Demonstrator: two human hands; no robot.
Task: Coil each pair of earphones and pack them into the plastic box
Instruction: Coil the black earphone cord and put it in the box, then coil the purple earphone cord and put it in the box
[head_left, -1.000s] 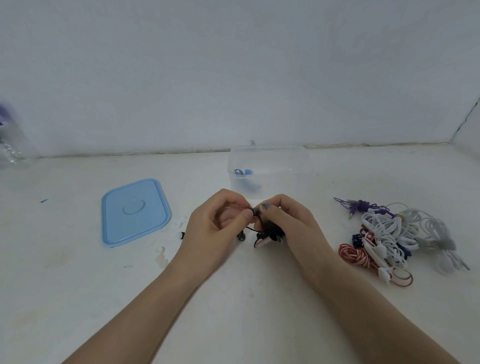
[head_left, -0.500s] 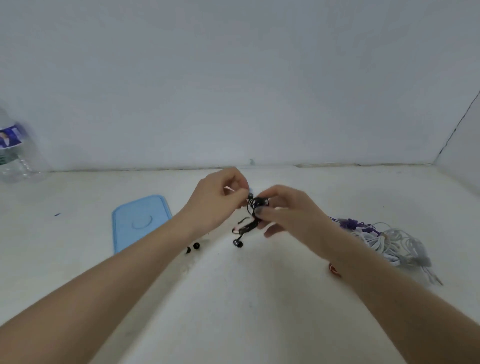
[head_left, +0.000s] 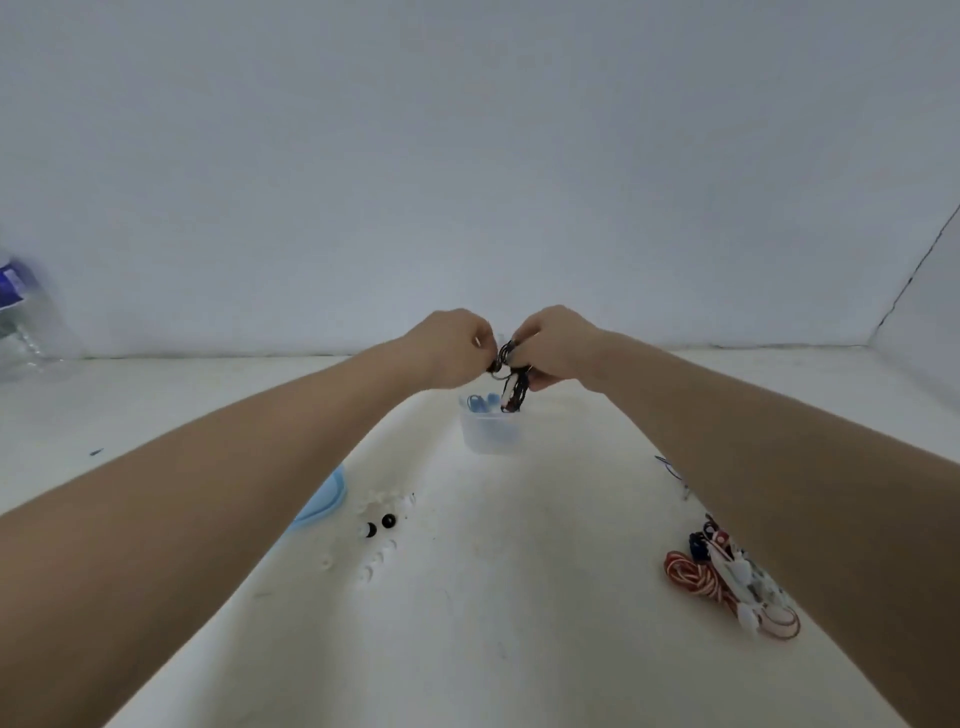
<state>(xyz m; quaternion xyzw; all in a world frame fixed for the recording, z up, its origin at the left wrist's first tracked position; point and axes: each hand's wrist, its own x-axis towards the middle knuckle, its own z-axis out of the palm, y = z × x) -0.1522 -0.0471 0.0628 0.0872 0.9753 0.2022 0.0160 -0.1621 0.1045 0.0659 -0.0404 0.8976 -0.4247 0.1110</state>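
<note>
While arms outstretched, left hand (head_left: 452, 343), right hand (head_left: 553, 345) pinch black earphones (head_left: 511, 382).

Black earphones (head_left: 511, 376), clear plastic box (head_left: 488, 434), light-blue lid (head_left: 324, 501), red-and-white striped cord (head_left: 693, 577).

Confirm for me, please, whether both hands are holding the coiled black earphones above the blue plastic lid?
Not quite. In the head view, the left hand and right hand do hold the coiled black earphones, but above the clear plastic box, not the blue plastic lid, which lies nearer on the table, partly behind the left forearm.
</note>
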